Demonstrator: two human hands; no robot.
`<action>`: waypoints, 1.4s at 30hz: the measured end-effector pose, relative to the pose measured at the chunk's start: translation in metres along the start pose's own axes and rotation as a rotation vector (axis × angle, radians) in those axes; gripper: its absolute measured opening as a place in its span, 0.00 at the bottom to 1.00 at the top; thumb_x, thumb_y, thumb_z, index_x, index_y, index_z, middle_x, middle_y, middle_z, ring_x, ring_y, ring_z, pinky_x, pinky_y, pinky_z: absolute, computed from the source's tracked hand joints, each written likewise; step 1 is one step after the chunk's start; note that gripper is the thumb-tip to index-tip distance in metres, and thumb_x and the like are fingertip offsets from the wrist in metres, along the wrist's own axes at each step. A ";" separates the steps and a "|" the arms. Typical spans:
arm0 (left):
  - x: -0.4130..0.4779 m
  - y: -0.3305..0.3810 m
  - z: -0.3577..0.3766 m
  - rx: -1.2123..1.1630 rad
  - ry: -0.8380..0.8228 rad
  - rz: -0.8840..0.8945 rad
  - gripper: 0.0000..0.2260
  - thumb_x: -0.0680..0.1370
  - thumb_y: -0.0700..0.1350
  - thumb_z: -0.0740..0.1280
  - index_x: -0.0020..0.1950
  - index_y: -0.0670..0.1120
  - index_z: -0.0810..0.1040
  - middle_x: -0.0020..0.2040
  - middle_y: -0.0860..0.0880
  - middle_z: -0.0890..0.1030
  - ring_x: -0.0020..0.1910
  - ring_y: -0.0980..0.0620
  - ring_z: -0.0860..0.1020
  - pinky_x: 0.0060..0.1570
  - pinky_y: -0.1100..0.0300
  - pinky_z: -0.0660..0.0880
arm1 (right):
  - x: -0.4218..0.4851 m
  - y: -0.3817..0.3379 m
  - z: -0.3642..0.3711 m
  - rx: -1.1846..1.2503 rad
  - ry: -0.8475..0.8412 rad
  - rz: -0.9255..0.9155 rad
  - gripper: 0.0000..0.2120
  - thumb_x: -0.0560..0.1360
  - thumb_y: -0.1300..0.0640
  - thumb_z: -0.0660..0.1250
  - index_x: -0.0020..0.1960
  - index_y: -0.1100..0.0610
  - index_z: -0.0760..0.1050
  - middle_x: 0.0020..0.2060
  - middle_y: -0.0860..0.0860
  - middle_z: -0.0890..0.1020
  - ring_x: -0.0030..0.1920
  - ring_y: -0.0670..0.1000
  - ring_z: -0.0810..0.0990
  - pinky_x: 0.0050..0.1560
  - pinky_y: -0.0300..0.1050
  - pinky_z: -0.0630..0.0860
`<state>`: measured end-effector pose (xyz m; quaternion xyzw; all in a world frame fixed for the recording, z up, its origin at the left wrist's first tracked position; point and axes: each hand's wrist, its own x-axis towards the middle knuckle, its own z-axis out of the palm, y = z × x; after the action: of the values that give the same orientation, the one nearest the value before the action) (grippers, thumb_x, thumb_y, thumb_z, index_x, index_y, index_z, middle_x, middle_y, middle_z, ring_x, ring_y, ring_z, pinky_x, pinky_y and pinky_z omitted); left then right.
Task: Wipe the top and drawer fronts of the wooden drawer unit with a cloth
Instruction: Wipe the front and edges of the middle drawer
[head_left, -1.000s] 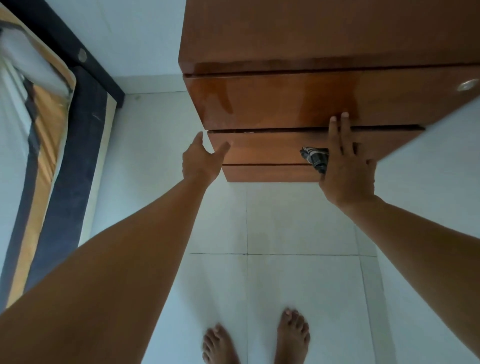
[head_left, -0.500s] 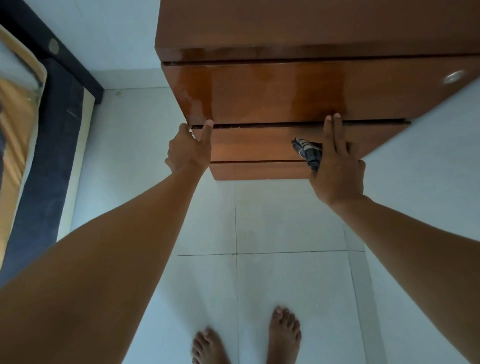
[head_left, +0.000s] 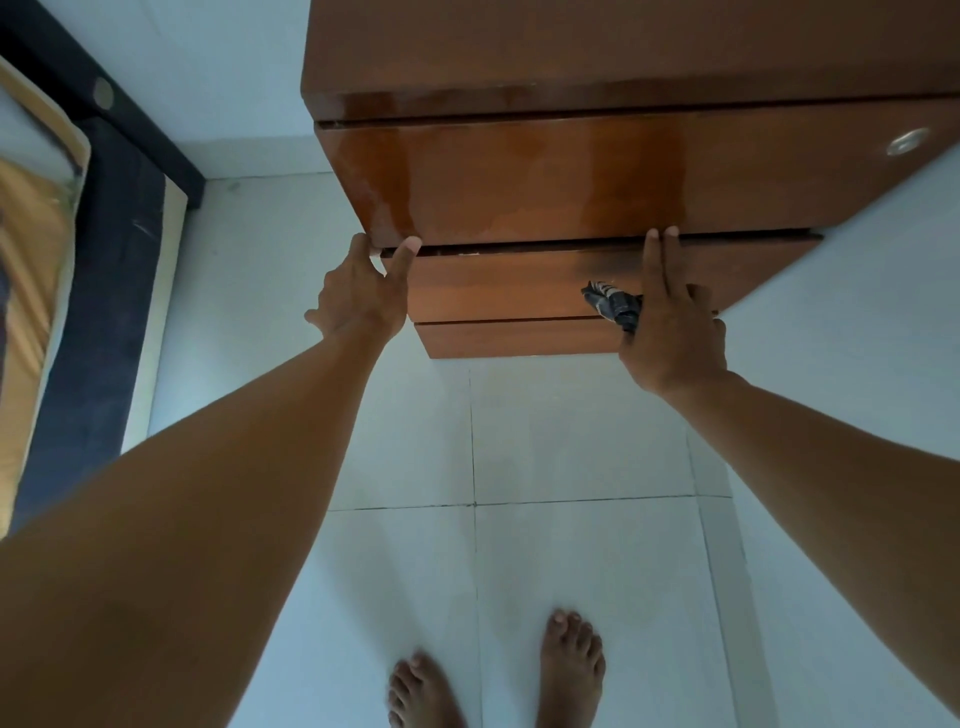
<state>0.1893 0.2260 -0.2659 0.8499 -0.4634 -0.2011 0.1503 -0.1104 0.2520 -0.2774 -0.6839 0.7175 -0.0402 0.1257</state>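
Cloth (head_left: 613, 306) is bunched in the closed right grip (head_left: 670, 327) against the second drawer (head_left: 498, 291). Left hand (head_left: 363, 296) pinches its corner, nothing held. Top drawer (head_left: 519, 176) looks wiped; lower fronts judged pending.

The wooden drawer unit (head_left: 545, 176) is glossy reddish-brown, the cloth (head_left: 613, 304) dark blue with pale stripes, the floor tiles (head_left: 571, 441) whitish, the mattress (head_left: 31, 218) orange and navy
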 end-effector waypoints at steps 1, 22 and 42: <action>0.000 0.000 -0.001 0.010 -0.006 0.007 0.31 0.78 0.74 0.52 0.70 0.54 0.71 0.62 0.46 0.83 0.65 0.38 0.78 0.69 0.35 0.66 | 0.000 -0.002 0.001 0.002 -0.004 0.007 0.50 0.75 0.61 0.71 0.83 0.52 0.39 0.82 0.47 0.39 0.66 0.66 0.68 0.53 0.61 0.73; -0.004 0.000 0.004 0.002 0.006 0.024 0.28 0.80 0.72 0.53 0.67 0.52 0.71 0.63 0.47 0.82 0.63 0.40 0.78 0.66 0.37 0.69 | 0.035 0.005 -0.020 -0.076 -0.200 0.039 0.38 0.76 0.57 0.68 0.80 0.52 0.51 0.78 0.50 0.55 0.72 0.65 0.60 0.65 0.65 0.70; -0.048 -0.034 -0.020 0.146 -0.250 0.374 0.30 0.82 0.49 0.60 0.84 0.48 0.57 0.83 0.50 0.61 0.70 0.38 0.75 0.66 0.39 0.74 | -0.057 -0.085 -0.043 0.319 0.140 -0.385 0.27 0.73 0.58 0.62 0.72 0.59 0.71 0.67 0.56 0.77 0.66 0.61 0.74 0.64 0.58 0.74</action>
<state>0.1998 0.2855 -0.2538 0.7262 -0.6412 -0.2393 0.0645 -0.0365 0.2983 -0.2096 -0.7749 0.5658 -0.2231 0.1721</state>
